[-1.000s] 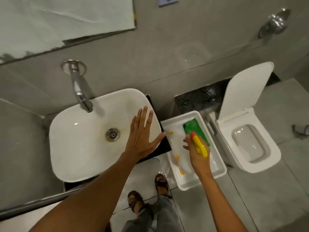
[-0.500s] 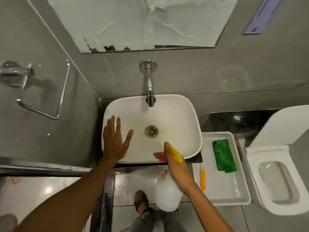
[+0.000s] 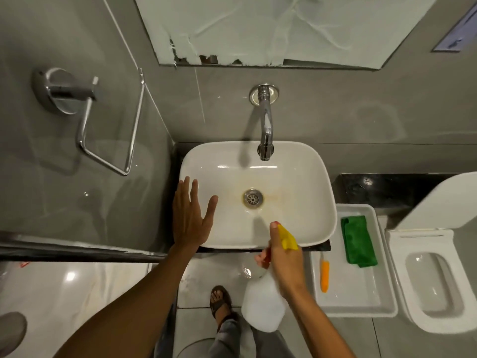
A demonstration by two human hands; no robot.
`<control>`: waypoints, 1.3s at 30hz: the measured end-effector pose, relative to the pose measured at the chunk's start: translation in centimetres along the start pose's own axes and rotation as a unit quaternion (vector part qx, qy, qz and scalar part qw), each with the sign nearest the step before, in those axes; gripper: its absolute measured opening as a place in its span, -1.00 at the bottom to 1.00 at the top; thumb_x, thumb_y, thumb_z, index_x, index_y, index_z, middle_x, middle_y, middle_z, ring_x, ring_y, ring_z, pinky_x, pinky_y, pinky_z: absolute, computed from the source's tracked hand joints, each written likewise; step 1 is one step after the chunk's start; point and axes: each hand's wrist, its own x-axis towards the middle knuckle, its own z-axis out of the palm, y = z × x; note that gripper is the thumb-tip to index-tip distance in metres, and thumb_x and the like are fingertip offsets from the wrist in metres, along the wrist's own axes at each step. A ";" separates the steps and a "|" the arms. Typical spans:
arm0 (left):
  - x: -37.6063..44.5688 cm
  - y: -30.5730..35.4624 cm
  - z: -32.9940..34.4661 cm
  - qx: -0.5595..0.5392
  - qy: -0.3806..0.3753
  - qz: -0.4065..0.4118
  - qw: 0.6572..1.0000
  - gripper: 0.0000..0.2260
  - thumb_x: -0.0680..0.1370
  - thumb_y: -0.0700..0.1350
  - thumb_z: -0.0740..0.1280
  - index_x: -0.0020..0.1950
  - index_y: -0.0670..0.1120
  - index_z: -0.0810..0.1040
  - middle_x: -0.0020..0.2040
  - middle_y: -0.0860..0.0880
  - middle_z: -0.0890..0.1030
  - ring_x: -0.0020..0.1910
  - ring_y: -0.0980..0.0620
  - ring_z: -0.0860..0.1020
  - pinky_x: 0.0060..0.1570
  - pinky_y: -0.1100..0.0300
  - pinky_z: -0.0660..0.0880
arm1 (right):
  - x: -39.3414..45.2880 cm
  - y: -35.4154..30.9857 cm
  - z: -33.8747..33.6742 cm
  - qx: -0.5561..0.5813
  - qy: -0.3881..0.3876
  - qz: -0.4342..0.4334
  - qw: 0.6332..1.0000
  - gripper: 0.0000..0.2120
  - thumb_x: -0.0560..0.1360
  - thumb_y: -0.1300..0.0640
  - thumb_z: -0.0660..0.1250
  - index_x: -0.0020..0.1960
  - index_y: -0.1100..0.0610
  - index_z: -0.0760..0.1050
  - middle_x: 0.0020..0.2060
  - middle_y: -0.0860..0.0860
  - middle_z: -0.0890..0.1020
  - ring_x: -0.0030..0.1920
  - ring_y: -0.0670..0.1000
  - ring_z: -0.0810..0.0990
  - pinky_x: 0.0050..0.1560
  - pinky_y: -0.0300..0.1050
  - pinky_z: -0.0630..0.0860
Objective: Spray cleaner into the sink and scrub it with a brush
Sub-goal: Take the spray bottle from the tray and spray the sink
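Note:
A white basin sink (image 3: 304, 182) with a stained bottom around its metal drain (image 3: 253, 198) sits under a chrome tap (image 3: 265, 135). My right hand (image 3: 284, 254) grips a translucent white spray bottle (image 3: 263, 303) by its yellow trigger head (image 3: 287, 237), nozzle pointing into the basin from the front edge. My left hand (image 3: 189, 218) lies flat with fingers spread on the sink's left front rim. An orange-handled brush (image 3: 324, 276) lies in a white tray (image 3: 361, 306) to the right of the sink.
A green cloth (image 3: 357, 241) lies in the same tray. A white toilet (image 3: 436, 280) with raised lid stands at far right. A chrome towel holder (image 3: 85, 120) juts from the left wall. My sandalled foot (image 3: 220, 302) is on the floor below.
My right hand lifted the spray bottle out of the tray and brought it left to the sink's front edge. My left hand shifted from the sink's right side to its left rim.

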 end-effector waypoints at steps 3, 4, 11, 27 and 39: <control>0.0 0.1 -0.1 0.004 -0.002 -0.007 1.000 -0.11 0.63 0.51 -0.13 0.74 -0.07 0.25 0.79 -0.07 0.14 0.78 -0.14 0.07 0.72 -0.24 0.12 | 0.8 -0.6 -1.4 0.029 0.026 0.010 0.999 -0.54 0.66 -0.27 0.26 -0.16 0.09 0.56 -0.29 0.17 0.75 -0.24 0.27 0.74 -0.17 0.21 0.71; 0.0 0.1 -0.1 0.005 -0.004 -0.009 1.000 -0.10 0.62 0.52 -0.14 0.73 -0.07 0.26 0.79 -0.08 0.14 0.78 -0.14 0.07 0.72 -0.23 0.12 | 1.0 -1.0 -1.9 0.035 0.031 0.020 0.999 -0.54 0.65 -0.28 0.26 -0.13 0.09 0.59 -0.20 0.18 0.78 -0.13 0.28 0.77 -0.17 0.19 0.73; 0.0 0.0 -0.3 0.008 -0.011 -0.003 1.000 -0.10 0.62 0.52 -0.14 0.70 -0.09 0.31 0.78 -0.09 0.18 0.77 -0.17 0.10 0.72 -0.24 0.11 | 0.3 -0.4 -6.8 0.028 0.112 0.032 0.993 -0.64 0.62 -0.27 0.31 -0.03 -0.01 0.67 -0.38 0.11 0.69 -0.27 0.22 0.75 -0.13 0.31 0.73; -0.4 0.0 -0.5 -0.011 0.013 0.002 1.000 -0.27 0.68 0.35 0.05 0.62 -0.15 0.42 0.72 -0.16 0.30 0.72 -0.22 0.24 0.68 -0.23 0.24 | -4.3 0.7 -1.3 -0.072 -0.064 0.064 0.993 -0.54 0.60 -0.33 0.31 -0.15 0.07 0.57 -0.33 0.28 0.68 -0.21 0.35 0.75 -0.06 0.32 0.69; -0.3 -0.1 -0.5 -0.021 0.021 0.001 1.000 -0.26 0.67 0.38 0.04 0.61 -0.13 0.43 0.71 -0.15 0.33 0.70 -0.23 0.28 0.66 -0.22 0.28 | -0.4 -3.0 1.9 -0.031 -0.018 0.021 0.999 -0.69 0.60 -0.29 0.30 -0.07 -0.11 0.66 -0.32 0.17 0.76 -0.23 0.31 0.77 -0.19 0.10 0.72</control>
